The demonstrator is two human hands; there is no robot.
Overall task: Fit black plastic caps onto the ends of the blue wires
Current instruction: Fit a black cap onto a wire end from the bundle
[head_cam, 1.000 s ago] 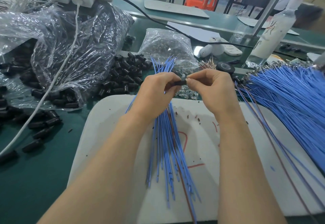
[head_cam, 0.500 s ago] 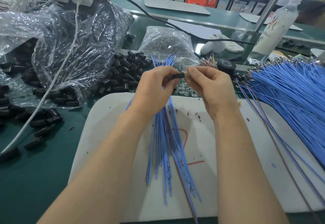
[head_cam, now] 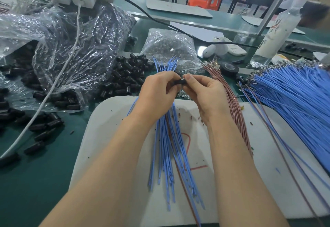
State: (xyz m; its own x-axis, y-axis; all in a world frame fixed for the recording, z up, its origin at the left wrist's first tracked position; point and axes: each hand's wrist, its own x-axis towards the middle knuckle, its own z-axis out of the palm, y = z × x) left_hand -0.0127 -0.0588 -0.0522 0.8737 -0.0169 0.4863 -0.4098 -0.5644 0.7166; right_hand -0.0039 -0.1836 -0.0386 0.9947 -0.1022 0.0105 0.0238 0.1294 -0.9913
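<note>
Black cap pinched between both hands' fingers, left hand gripping blue wires

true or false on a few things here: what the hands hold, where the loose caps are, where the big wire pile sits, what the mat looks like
1. Both hands pinch one black cap between them. True.
2. The left hand holds a bundle of red wires. False: it grips the blue wire bundle.
3. Loose black caps lie left of the hands. True.
4. The big wire pile sits at far left. False: it is at right.
5. The white mat is unmarked. False: it has red lines.
</note>
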